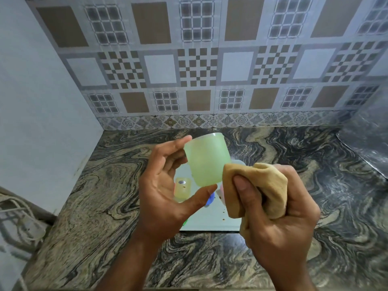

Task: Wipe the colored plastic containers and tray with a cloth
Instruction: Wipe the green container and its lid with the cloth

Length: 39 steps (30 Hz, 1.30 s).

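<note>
My left hand point(165, 192) holds a pale green plastic cup point(206, 158) above the counter, fingertip on its upper end and thumb under its lower end. My right hand point(279, 215) grips a bunched tan cloth point(262, 185), whose front corner touches the cup's lower right side. Below the hands lies a white tray point(210, 223), mostly hidden. On it I see a yellow container point(182, 189), a bit of a blue one point(210, 200), a pink one point(220, 191) and a pale one point(239, 162).
The tray rests on a swirled marble counter point(105, 196). A patterned tiled wall point(199, 70) stands behind, a plain wall point(42, 112) at the left. A cable with a plug point(23, 223) lies at the lower left. A dark raised slab point(365, 148) sits at the right.
</note>
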### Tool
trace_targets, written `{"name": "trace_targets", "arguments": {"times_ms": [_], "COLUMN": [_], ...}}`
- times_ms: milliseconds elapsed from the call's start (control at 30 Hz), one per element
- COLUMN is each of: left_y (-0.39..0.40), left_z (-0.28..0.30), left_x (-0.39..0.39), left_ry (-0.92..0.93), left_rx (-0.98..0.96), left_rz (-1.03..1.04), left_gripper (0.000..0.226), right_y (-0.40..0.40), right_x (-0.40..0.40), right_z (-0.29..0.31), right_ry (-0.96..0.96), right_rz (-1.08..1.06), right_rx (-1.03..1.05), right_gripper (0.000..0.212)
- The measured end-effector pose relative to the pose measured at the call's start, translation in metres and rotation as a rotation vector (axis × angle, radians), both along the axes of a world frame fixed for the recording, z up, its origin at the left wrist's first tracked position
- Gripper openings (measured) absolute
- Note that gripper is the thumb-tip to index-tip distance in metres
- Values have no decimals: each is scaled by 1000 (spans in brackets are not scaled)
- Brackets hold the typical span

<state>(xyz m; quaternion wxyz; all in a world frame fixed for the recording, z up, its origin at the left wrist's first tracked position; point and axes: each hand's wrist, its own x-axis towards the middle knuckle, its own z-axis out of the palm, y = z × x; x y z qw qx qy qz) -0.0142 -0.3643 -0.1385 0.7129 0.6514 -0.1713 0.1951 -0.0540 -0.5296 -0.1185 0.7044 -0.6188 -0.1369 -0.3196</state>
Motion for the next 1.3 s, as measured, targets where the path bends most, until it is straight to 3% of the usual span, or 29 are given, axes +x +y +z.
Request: {"name": "trace_targets", "arguments": {"times_ms": [100,300,433,533,667,767,900,1067,1233,1300], "left_y": [-4,-11,-12,-15,-11,-13,-9,-10,-9,-8], "left_z": [5,11,10,4,1,6,5,5,2,2], "left_x": [-4,-6,-5,-7,-4,-3,0,-3,-5,-4], "left_ry": [-55,10,30,42,42,11,-25,-20,89,134], "left_rx": [62,-40,-138,-104,22,64,103,91,-9,-30], "left_rz": [-13,-16,-52,-64,49,81,105,96,104,83], "left_gripper": [73,68,73,74,73,75,70,72,74,75], "right_y": [1,-10,2,14,9,5,2,3,-9,-12], "right_x": [7,25,6,1,6,7,6,13,35,32], "right_z": [10,18,2,-7,-10,-11,-7,15,16,12], "right_ry": [16,40,-5,-30,-69,-93,-124,-58,135,126], "right_rz": [-15,-106,-48,-33,-132,-196,-258,-184,-87,-88], "right_rx": [-39,37,5,29,-79,-259,-423,-247,6,53], "right_gripper": [6,8,10,7,9,25,20,9,6,8]}}
